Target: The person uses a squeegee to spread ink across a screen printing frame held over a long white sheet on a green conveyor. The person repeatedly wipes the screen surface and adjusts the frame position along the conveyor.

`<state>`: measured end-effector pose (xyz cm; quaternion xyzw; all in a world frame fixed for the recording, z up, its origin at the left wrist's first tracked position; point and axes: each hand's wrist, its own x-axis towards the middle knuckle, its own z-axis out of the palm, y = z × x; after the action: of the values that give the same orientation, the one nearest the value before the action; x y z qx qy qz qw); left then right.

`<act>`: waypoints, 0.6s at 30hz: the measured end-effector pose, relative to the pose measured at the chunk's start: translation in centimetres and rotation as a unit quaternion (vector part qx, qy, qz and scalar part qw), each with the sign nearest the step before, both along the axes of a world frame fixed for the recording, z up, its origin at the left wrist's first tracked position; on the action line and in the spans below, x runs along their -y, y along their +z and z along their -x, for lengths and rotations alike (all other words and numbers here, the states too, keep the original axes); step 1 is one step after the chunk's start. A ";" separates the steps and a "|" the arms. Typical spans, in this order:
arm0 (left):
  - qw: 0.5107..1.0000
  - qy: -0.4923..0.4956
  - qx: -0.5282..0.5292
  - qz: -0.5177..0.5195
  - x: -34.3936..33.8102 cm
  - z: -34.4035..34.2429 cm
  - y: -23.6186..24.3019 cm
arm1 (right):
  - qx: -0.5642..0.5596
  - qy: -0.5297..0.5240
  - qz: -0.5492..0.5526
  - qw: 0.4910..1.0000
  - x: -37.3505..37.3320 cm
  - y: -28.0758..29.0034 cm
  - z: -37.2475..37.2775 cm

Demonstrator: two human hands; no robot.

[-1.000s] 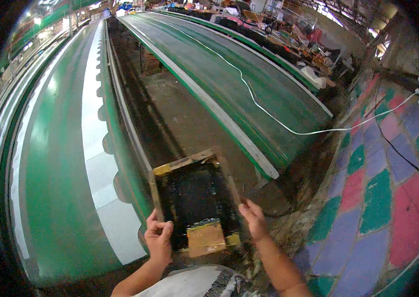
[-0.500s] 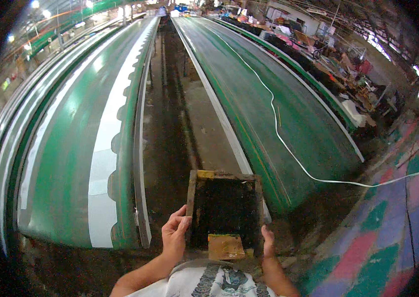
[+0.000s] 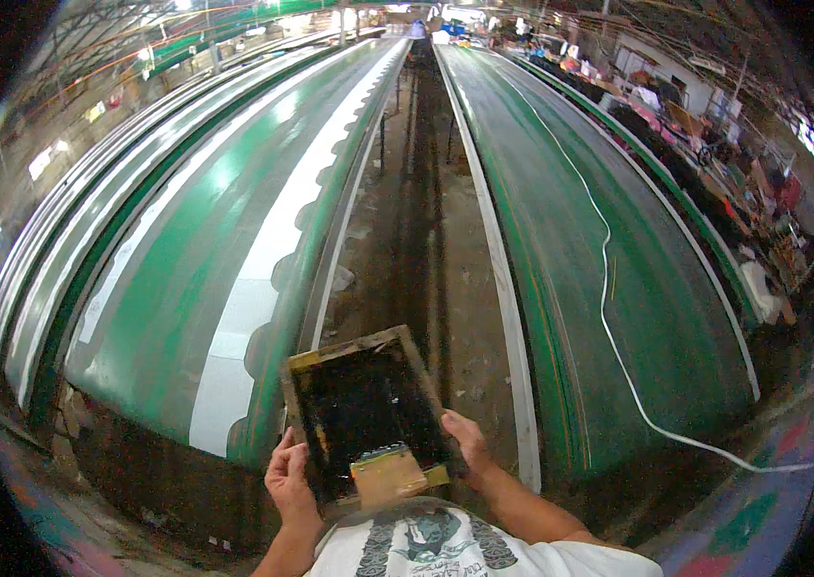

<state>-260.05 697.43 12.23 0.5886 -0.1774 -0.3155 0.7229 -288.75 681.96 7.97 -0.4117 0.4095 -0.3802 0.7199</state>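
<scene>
A wooden screen-printing frame [image 3: 347, 409] with a dark, inky inside is held up in front of my body, tilted with its far right corner highest. My left hand [image 3: 290, 479] grips its left side, thumb and fingers closed on the wood. On the other side, my right hand [image 3: 465, 441] is closed round the right rail, its fingertips partly hidden beneath. Inside the near end lies a wooden squeegee [image 3: 388, 474] with a flat tan face. Neither hand touches it.
On my left a long green printing table [image 3: 168, 337] carries white strips [image 3: 239, 322], one with a scalloped edge. Another long green table [image 3: 652, 288] stands to the right, a white cord [image 3: 605, 264] running along it. A dirty floor aisle [image 3: 426, 250] separates them. Clutter lines the far right.
My view has swung left, so the tables appear further right. The frame has turned and shifted left over the left table's near corner, with both hands still on it.
</scene>
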 end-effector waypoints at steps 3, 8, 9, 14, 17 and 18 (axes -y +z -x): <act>0.998 0.034 -0.008 0.046 0.9 -2.2 -0.6 | -0.001 0.064 0.037 0.997 3.0 0.6 -3.8; 0.995 0.065 -0.073 0.024 5.7 -4.5 0.0 | 0.069 0.111 -0.026 0.991 8.8 1.8 -6.9; 0.996 0.069 -0.051 0.030 6.5 -5.0 -0.5 | 0.092 0.124 -0.044 0.987 9.8 3.1 -7.8; 0.995 0.088 -0.024 0.041 10.9 -7.3 -0.3 | 0.098 0.153 -0.027 0.983 15.3 5.2 -12.7; 0.990 0.120 -0.015 0.070 13.4 -7.6 -1.4 | 0.058 0.186 -0.086 0.977 19.7 2.2 -13.5; 0.990 0.127 0.006 0.064 14.4 -7.7 -1.8 | 0.074 0.186 -0.099 0.975 20.7 2.3 -14.5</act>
<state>-252.40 683.02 10.47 0.5606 -0.1251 -0.2058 0.7923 -274.26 661.24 10.24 -0.3785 0.3071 -0.2264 0.8433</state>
